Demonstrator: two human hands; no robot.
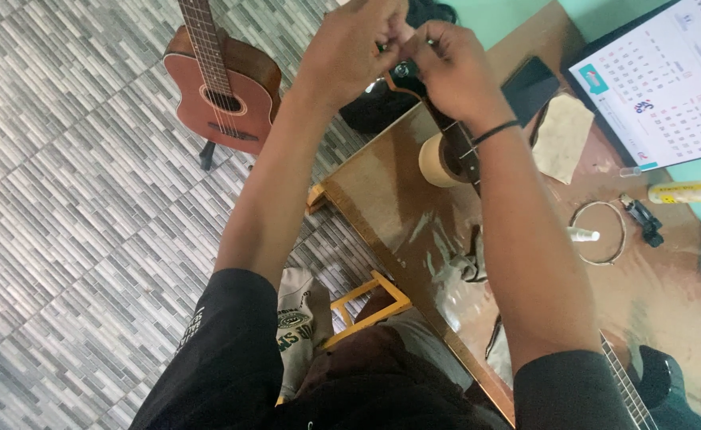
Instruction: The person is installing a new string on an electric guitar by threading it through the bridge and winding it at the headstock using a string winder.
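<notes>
Fingers of both hands pinched together at the guitar headstock (409, 76), top centre of view. Left hand (349, 49) fingers curled tight on something tiny just above the headstock, too small to tell what; right hand (446, 68) fingers pinch close by on the headstock side, touching the left fingertips. Both equally near, the right sits more directly over the neck. Headstock is dark, glossy, with a round tuner part showing; mostly hidden by the hands. Its dark neck (462, 151) runs from the headstock down-right under the right forearm, long axis diagonal across the brown worktop (382, 199), dark body end (669, 382) at the lower right. Black band on the right wrist (494, 131). Tape roll (438, 162) just beside the neck, below the headstock. Right of the neck: beige cloth (564, 137), coiled string (597, 232), yellow bottle (689, 191), calendar (661, 80). Left of the headstock, well apart, on the tiled floor, a brown acoustic guitar (223, 87) stands upright.
</notes>
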